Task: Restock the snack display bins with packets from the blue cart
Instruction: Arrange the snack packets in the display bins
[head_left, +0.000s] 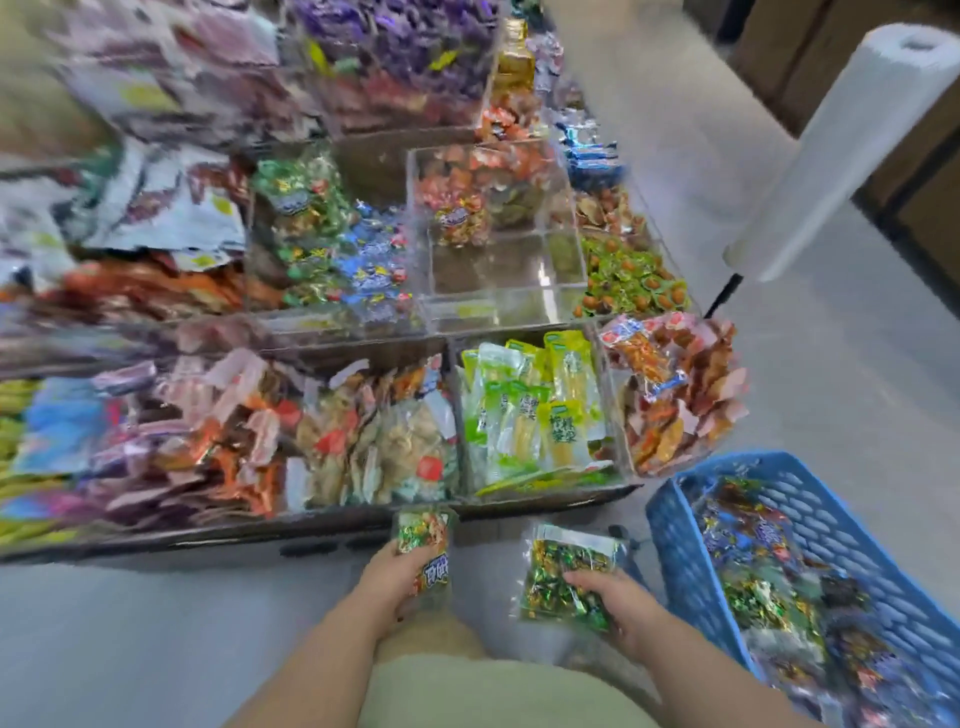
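My left hand (390, 578) grips a clear packet of green and orange sweets (423, 540) just below the front edge of the display. My right hand (613, 597) holds a second clear packet of green and gold sweets (563, 574), left of the blue cart (691, 540). More packets lie inside the blue cart. The snack display bins (498, 234) are clear boxes in tiers. The middle one is nearly empty with a few packets at its back. A bin of green and blue packets (332, 244) stands to its left.
A front bin holds yellow-green packets (530, 410), with a bin of red packets (675, 395) at the right corner. A white roll of plastic bags (836, 150) stands on a post at the right. Cardboard boxes sit at the far right on the grey floor.
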